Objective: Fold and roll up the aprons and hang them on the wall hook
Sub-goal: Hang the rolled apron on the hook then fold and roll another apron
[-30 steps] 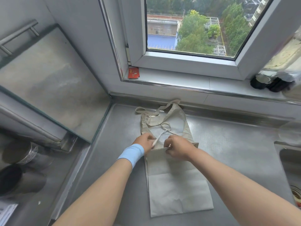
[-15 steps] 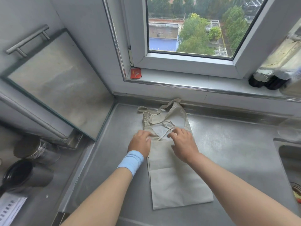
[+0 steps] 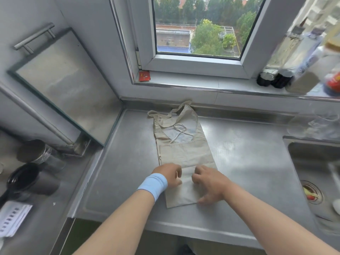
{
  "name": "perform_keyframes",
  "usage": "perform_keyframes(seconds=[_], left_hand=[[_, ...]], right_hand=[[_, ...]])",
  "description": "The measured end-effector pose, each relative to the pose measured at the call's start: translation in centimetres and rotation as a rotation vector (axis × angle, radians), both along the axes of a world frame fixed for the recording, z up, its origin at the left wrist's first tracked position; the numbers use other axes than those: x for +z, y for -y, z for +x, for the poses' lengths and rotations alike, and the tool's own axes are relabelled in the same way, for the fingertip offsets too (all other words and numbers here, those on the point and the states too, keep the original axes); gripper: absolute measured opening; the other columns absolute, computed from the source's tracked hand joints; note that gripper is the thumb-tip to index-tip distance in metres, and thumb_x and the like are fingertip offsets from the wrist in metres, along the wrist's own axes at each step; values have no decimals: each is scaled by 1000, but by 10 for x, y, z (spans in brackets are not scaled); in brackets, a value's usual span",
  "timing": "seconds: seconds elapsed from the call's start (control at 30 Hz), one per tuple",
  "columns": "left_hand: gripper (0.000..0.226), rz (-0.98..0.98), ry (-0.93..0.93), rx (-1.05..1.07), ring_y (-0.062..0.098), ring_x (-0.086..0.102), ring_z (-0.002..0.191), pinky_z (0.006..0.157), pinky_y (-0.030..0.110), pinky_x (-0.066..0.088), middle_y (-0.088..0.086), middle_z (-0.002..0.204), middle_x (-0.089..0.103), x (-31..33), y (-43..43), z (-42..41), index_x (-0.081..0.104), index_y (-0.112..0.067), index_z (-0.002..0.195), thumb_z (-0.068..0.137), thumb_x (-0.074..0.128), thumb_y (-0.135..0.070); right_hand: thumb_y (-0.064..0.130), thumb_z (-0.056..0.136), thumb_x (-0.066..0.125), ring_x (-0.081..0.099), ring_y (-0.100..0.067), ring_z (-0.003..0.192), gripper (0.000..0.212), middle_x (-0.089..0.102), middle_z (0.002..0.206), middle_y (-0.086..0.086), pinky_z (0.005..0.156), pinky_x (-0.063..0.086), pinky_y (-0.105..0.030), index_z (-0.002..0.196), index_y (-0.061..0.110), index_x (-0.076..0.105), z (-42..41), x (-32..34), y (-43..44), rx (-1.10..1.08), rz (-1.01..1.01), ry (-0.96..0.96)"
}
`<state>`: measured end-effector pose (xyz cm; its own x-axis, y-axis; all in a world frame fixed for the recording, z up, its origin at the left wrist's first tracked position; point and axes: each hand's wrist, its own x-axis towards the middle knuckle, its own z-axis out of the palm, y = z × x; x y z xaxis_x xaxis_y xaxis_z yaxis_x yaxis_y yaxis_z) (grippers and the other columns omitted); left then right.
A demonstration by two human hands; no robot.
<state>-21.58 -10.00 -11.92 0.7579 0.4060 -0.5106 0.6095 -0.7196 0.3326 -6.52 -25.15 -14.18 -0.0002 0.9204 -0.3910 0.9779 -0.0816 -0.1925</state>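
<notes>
Lying folded lengthwise on the steel counter (image 3: 248, 162), limp, light beige apron (image 3: 184, 155), best pinched at near hem corners for rolling; left hand (image 3: 170, 174) and right hand (image 3: 208, 183) resting loosely spread, clamping nothing.

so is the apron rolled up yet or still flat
Still flat. The apron lies as a narrow folded strip on the steel counter, straps at the window end, no roll anywhere. Both hands, left hand and right hand, rest on its near end.

A beige apron (image 3: 185, 155), folded into a narrow strip, lies flat with its straps bunched at the far end.
</notes>
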Motion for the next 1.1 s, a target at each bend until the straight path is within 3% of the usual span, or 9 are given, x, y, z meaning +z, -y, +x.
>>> perform_keyframes(seconds=[0.17, 0.3, 0.43, 0.53, 0.63, 0.73, 0.8, 0.97, 1.1], left_hand=[[53, 16, -78, -129, 18, 48, 110, 88, 33, 45, -4, 116, 50, -5, 52, -23, 56, -29, 107, 65, 75, -55], [72, 108, -39, -145, 21, 42, 118, 93, 37, 46, -2, 128, 42, -9, 56, -35, 45, -30, 129, 67, 77, -45], [29, 99, -90, -71, 30, 59, 108, 89, 35, 48, 5, 120, 60, 4, 55, -39, 60, -24, 119, 90, 56, -28], [23, -56, -174, -38, 27, 61, 93, 82, 28, 45, 8, 102, 66, 20, 44, -45, 67, -16, 107, 92, 58, -31], [18, -118, -231, -50, 22, 52, 81, 74, 25, 40, 3, 91, 58, 42, 35, -51, 64, -17, 95, 92, 60, -35], [20, -132, -218, -47, 19, 49, 80, 71, 24, 37, 0, 87, 54, 61, 26, -47, 63, -17, 93, 91, 61, -37], [23, -136, -140, -18, 18, 50, 77, 68, 23, 38, -1, 82, 55, 68, 17, -40, 67, -12, 96, 90, 64, -34], [19, 9, 43, 133, 21, 55, 72, 65, 25, 42, -5, 69, 55, 57, -16, -14, 57, -25, 69, 86, 60, -30], [16, 154, -21, 92, 25, 60, 98, 79, 29, 46, 0, 105, 66, 40, -33, 10, 64, -27, 99, 87, 53, -30]], right_hand=[[47, 85, 56, 56, -28, 102, 41, 51, 125, -3, 77, 46, -38, 115, 18, 61, -19, 7, 19, 99, -33, 200], [24, 99, 39, 65, -33, 93, 28, 61, 111, -8, 64, 36, -37, 107, 11, 61, -37, 14, 23, 63, 78, 272], [41, 100, 37, 63, -34, 86, 27, 67, 96, -6, 66, 42, -39, 95, 19, 51, -46, 29, 30, -162, 203, 52], [67, 83, 53, 59, -26, 80, 45, 63, 87, 0, 66, 41, -35, 96, 24, 51, -46, 52, 35, -172, -14, 6], [46, 70, 69, 61, -23, 78, 29, 63, 83, 2, 62, 48, -31, 88, 25, 59, -37, 73, 34, -227, -288, -3], [26, 73, 69, 71, -26, 83, 19, 71, 94, -7, 64, 59, -35, 91, 22, 68, -17, 84, 29, -387, -407, -240], [22, 76, 66, 70, -24, 81, 12, 70, 94, -5, 65, 60, -34, 87, 25, 67, -4, 89, 23, -441, -381, -325], [19, 74, 57, 65, -24, 78, 13, 68, 83, -5, 59, 50, -30, 81, 15, 67, 26, 74, -3, -609, -82, -305], [22, 79, 51, 61, -24, 86, 17, 67, 90, 2, 61, 43, -30, 87, 24, 66, 40, 50, -28, -621, 19, -82]])
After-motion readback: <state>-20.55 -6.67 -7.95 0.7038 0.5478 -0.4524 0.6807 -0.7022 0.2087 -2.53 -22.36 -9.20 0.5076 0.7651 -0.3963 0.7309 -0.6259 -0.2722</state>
